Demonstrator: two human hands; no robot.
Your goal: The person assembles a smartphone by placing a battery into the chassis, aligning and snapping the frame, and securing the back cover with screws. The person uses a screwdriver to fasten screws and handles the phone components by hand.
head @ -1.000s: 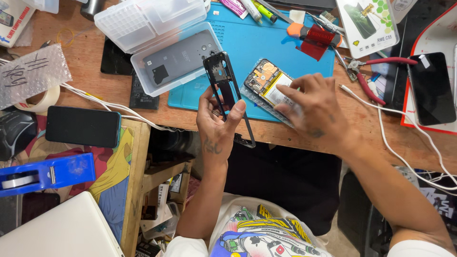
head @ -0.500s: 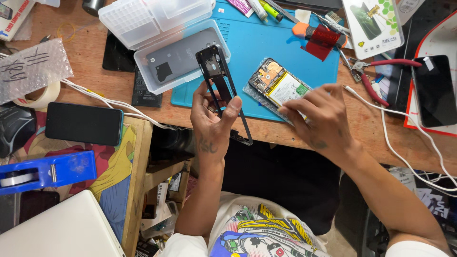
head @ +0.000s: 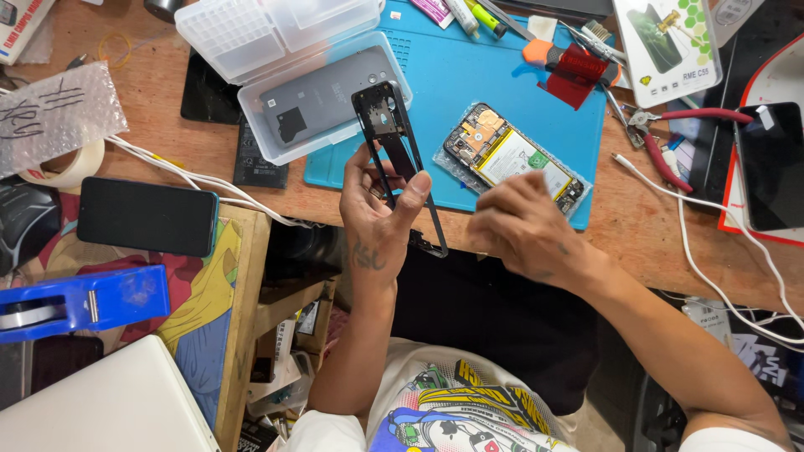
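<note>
Head view: black phone mid-frame [head: 400,159] pinched upright in left hand [head: 377,222], right hand [head: 523,230] loosely curled, empty, at the desk [head: 636,243] edge.

Gripping frame by thumb and fingertips only, raised off the blue mat [head: 469,71], lower end hanging past the desk edge. Opened phone [head: 512,159], battery exposed, flat on the mat just above the right hand, apart from the frame. Risks, as a judgement: thin frame could flex or slip from so light a pinch and fall off the desk; right hand could nudge the open phone. Packaging: clear plastic box [head: 322,105] holding a grey back cover, top centre; white card pack with green hexagons [head: 666,46], top right; bubble-wrap pouch with marker scrawl [head: 54,117], left.
</note>
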